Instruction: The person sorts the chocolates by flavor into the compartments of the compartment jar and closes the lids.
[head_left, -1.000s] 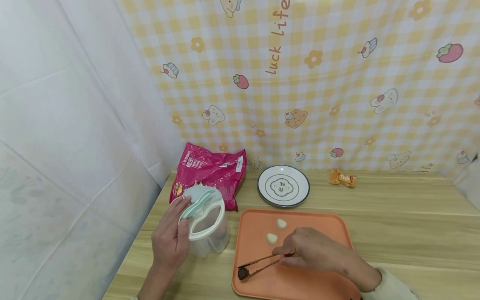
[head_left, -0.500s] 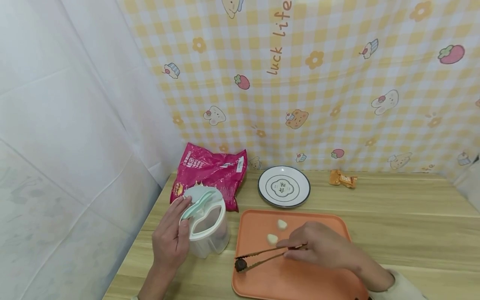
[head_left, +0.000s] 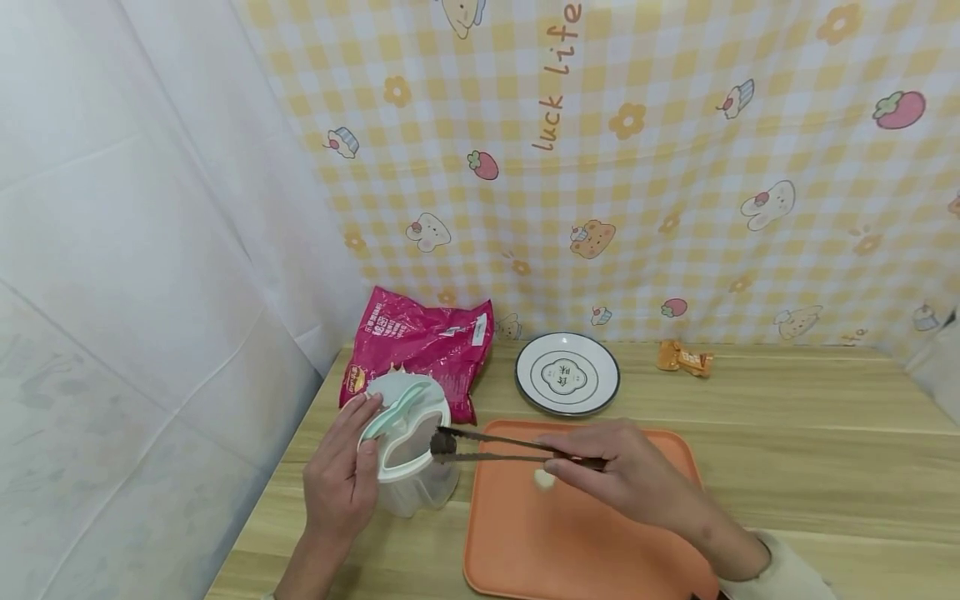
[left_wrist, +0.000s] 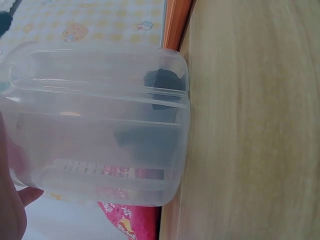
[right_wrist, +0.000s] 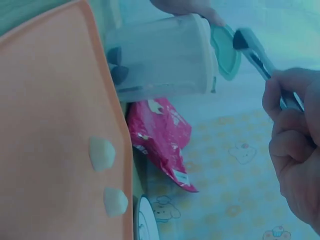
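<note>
My left hand (head_left: 352, 450) holds the side of a clear plastic container (head_left: 416, 475) with a mint-green flip lid (head_left: 393, 404), which stands left of the orange tray (head_left: 585, 542). My right hand (head_left: 592, 462) pinches a pair of dark tongs (head_left: 502, 447). Their tips grip a dark round piece (head_left: 444, 443) right over the container's open mouth. In the left wrist view dark pieces (left_wrist: 162, 80) show through the container (left_wrist: 100, 125). The right wrist view shows the tongs (right_wrist: 252, 50) beside the lid (right_wrist: 225, 52), and two white pieces (right_wrist: 102, 152) on the tray (right_wrist: 50, 150).
A pink snack bag (head_left: 420, 342) lies behind the container. A white plate (head_left: 567, 372) with a dark rim sits behind the tray, and a small orange wrapper (head_left: 684, 357) lies to its right. A white sheet hangs at the left, a patterned cloth at the back.
My right hand lifted the tongs with the dark piece off the tray's front left and swung them up and left over the container mouth. The left hand stayed put.
</note>
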